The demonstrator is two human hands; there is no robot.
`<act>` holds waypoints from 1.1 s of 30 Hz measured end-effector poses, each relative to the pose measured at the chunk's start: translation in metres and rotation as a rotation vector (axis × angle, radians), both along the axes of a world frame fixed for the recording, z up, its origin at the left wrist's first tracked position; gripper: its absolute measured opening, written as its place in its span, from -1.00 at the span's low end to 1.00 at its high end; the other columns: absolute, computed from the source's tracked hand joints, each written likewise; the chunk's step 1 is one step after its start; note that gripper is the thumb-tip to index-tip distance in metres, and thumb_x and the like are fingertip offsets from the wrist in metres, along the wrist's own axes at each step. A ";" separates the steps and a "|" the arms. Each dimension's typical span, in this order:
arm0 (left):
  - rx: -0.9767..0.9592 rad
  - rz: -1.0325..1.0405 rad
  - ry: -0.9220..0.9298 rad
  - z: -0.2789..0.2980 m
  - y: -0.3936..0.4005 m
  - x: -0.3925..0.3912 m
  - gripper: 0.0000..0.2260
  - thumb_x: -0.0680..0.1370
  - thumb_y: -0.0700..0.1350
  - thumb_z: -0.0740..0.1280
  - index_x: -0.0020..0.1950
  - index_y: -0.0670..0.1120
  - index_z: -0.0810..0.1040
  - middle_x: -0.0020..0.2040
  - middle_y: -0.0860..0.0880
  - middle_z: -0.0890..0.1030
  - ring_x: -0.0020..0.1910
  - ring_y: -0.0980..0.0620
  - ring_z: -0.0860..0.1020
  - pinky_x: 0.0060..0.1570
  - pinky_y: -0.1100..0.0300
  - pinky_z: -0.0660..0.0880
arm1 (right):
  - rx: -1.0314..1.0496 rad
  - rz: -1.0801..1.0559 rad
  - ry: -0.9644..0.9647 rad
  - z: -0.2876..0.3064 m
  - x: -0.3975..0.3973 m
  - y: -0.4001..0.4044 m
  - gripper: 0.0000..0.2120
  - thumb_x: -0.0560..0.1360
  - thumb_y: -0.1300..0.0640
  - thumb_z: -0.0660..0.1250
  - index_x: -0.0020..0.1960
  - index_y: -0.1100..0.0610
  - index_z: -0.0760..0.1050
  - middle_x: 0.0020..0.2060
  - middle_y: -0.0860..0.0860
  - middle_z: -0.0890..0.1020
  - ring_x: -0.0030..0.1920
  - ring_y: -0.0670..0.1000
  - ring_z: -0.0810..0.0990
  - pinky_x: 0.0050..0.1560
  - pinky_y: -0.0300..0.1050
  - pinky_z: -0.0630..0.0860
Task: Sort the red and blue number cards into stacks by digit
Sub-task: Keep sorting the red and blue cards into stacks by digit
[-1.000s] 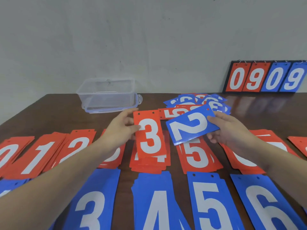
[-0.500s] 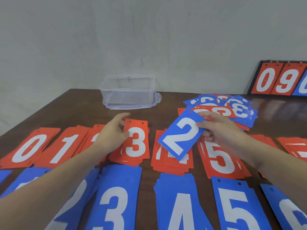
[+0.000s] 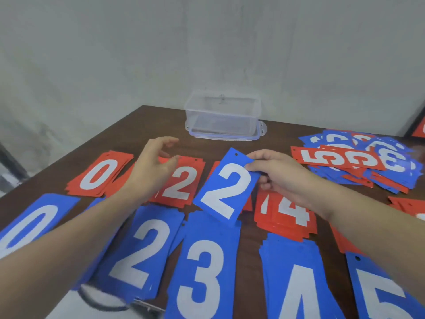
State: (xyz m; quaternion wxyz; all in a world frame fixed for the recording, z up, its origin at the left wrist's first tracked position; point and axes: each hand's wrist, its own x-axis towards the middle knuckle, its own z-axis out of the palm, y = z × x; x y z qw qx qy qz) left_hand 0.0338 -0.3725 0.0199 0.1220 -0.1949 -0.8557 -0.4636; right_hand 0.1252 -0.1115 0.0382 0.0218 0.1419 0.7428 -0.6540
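Carried leftward since before: blue 2 card, pinched at its top corner by right hand. Left hand loosely spread, empty, above red 2 stack.

Held blue card reads 2; red stack reads 0.

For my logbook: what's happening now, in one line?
right hand: pinches blue 2 card | left hand: empty, open | blue 2 stack: waiting

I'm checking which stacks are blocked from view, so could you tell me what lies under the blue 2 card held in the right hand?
The blue 2 card covers a red stack whose digit is hidden, and overlaps the blue 3 stack.
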 end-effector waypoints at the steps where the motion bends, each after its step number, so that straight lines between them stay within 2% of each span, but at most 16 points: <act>1: 0.010 0.017 -0.008 0.000 -0.009 0.002 -0.69 0.58 -0.22 0.36 0.25 0.11 0.50 0.20 0.07 0.49 0.03 0.23 0.55 0.04 0.44 0.42 | 0.031 0.031 -0.006 -0.001 -0.003 -0.011 -0.91 0.55 0.22 0.36 0.03 0.10 0.60 -0.34 -0.02 0.57 -0.43 -0.08 0.36 -0.41 -0.21 0.33; 3: 0.034 0.058 -0.023 0.000 -0.026 0.005 -0.70 0.58 -0.23 0.34 0.23 0.10 0.51 0.21 0.06 0.49 0.00 0.29 0.54 -0.05 0.56 0.37 | 0.081 0.091 -0.002 -0.002 -0.007 -0.033 -0.92 0.54 0.21 0.37 0.00 0.09 0.62 -0.34 -0.02 0.57 -0.40 -0.06 0.39 -0.38 -0.20 0.35; 6: 0.068 0.103 -0.031 0.002 -0.048 0.014 -0.71 0.58 -0.26 0.33 0.23 0.05 0.54 0.21 0.06 0.51 -0.04 0.33 0.51 -0.07 0.56 0.35 | 0.175 0.184 0.005 -0.002 -0.008 -0.068 -0.94 0.52 0.18 0.41 -0.02 0.07 0.60 -0.38 -0.06 0.57 -0.39 -0.04 0.42 -0.41 -0.23 0.32; 8: 0.090 0.125 -0.041 0.004 -0.059 0.021 -0.73 0.58 -0.26 0.33 0.22 0.03 0.56 0.22 0.07 0.51 -0.03 0.28 0.53 0.04 0.38 0.45 | 0.293 0.252 0.013 -0.003 -0.007 -0.092 -0.93 0.50 0.13 0.44 -0.03 0.02 0.58 -0.33 -0.12 0.61 -0.35 -0.09 0.52 -0.39 -0.28 0.38; 9: 0.090 0.136 -0.048 0.006 -0.064 0.026 -0.73 0.58 -0.25 0.33 0.22 0.03 0.57 0.22 0.08 0.51 -0.01 0.27 0.53 0.07 0.27 0.49 | 0.341 0.286 0.021 -0.004 -0.006 -0.102 -0.92 0.49 0.11 0.44 -0.03 0.00 0.57 -0.26 -0.11 0.65 -0.28 -0.09 0.58 -0.35 -0.26 0.43; 11: 0.075 0.148 -0.052 0.008 -0.072 0.034 -0.74 0.59 -0.23 0.33 0.23 0.03 0.57 0.23 0.10 0.50 0.02 0.33 0.50 0.10 0.18 0.51 | 0.402 0.334 0.042 -0.004 -0.006 -0.119 -0.92 0.49 0.10 0.41 -0.02 -0.01 0.56 -0.17 -0.05 0.69 -0.21 -0.05 0.63 -0.32 -0.20 0.47; 13: 0.057 0.149 -0.038 0.008 -0.078 0.040 -0.76 0.59 -0.22 0.33 0.21 0.04 0.58 0.22 0.10 0.49 0.03 0.36 0.48 0.08 0.19 0.51 | 0.484 0.380 0.084 -0.006 -0.007 -0.132 -0.92 0.51 0.11 0.39 -0.01 0.01 0.53 -0.11 -0.01 0.68 -0.19 -0.03 0.60 -0.25 -0.14 0.49; 16: 0.042 0.140 -0.032 0.007 -0.083 0.045 -0.75 0.58 -0.22 0.33 0.21 0.01 0.59 0.18 0.11 0.47 0.02 0.33 0.51 -0.02 0.33 0.49 | 0.714 0.437 0.167 -0.014 -0.011 -0.145 -0.88 0.48 0.07 0.42 -0.02 -0.04 0.50 -0.07 -0.09 0.59 -0.02 -0.02 0.56 -0.01 -0.03 0.56; 18: 0.038 0.127 -0.030 0.006 -0.083 0.048 -0.76 0.58 -0.23 0.33 0.20 0.00 0.60 0.14 0.15 0.47 0.02 0.26 0.54 -0.08 0.35 0.48 | 0.839 0.433 0.212 -0.022 -0.013 -0.148 -0.79 0.45 -0.01 0.45 0.04 -0.07 0.49 -0.04 -0.12 0.55 0.09 -0.01 0.45 0.04 -0.06 0.49; 21: 0.025 0.095 -0.030 0.004 -0.078 0.049 -0.78 0.58 -0.21 0.34 0.13 0.07 0.60 0.12 0.22 0.47 0.04 0.22 0.56 -0.10 0.42 0.45 | 0.854 0.410 0.268 -0.026 -0.010 -0.144 -0.72 0.46 -0.08 0.46 0.08 -0.12 0.44 0.02 -0.11 0.53 0.11 -0.03 0.35 0.06 -0.10 0.41; 25: -0.031 0.032 -0.024 0.002 -0.057 0.048 -0.80 0.60 -0.17 0.33 0.13 0.13 0.57 0.20 0.13 0.48 0.07 0.19 0.55 -0.14 0.46 0.42 | 0.813 0.323 0.298 -0.025 -0.006 -0.115 -0.76 0.48 -0.05 0.44 0.08 -0.14 0.44 0.02 -0.12 0.55 0.15 -0.05 0.37 0.08 -0.12 0.41; 28: -0.073 -0.029 -0.034 0.001 -0.029 0.046 -0.81 0.61 -0.14 0.33 0.14 0.14 0.56 0.19 0.17 0.44 0.07 0.22 0.54 -0.17 0.44 0.45 | 0.809 0.241 0.285 -0.025 0.000 -0.079 -0.79 0.49 -0.01 0.42 0.06 -0.14 0.45 0.02 -0.13 0.57 0.16 -0.04 0.37 0.09 -0.15 0.36; 33: -0.073 -0.174 -0.026 -0.003 0.035 0.042 -0.79 0.58 -0.22 0.35 0.11 0.08 0.58 0.14 0.11 0.47 0.06 0.18 0.53 -0.05 0.45 0.40 | 0.804 0.097 0.248 -0.020 0.020 -0.005 -0.82 0.52 0.03 0.38 0.09 -0.12 0.45 0.01 -0.13 0.57 0.14 -0.05 0.38 0.06 -0.15 0.36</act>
